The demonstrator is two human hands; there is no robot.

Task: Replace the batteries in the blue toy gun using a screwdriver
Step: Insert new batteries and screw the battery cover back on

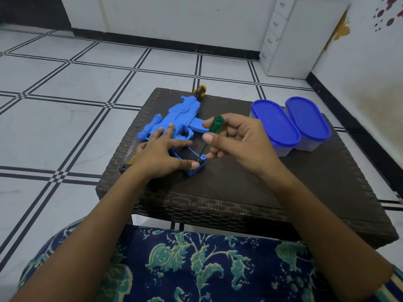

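i see the left hand (162, 156) pressing flat on the toy gun (174, 125) while the right hand (236, 142) grips the screwdriver (212, 130), its tip angled down-left into the grip's base.

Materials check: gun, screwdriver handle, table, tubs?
The gun: blue moulded plastic with a satin finish and crisp relief detail.
The screwdriver handle: translucent green plastic, glossy; light passes through it.
The table: dark brown with a basket-weave texture. It is probably moulded plastic imitating rattan, though it could be real weave.
The tubs: cloudy clear plastic bodies and glossy blue lids that show highlights.
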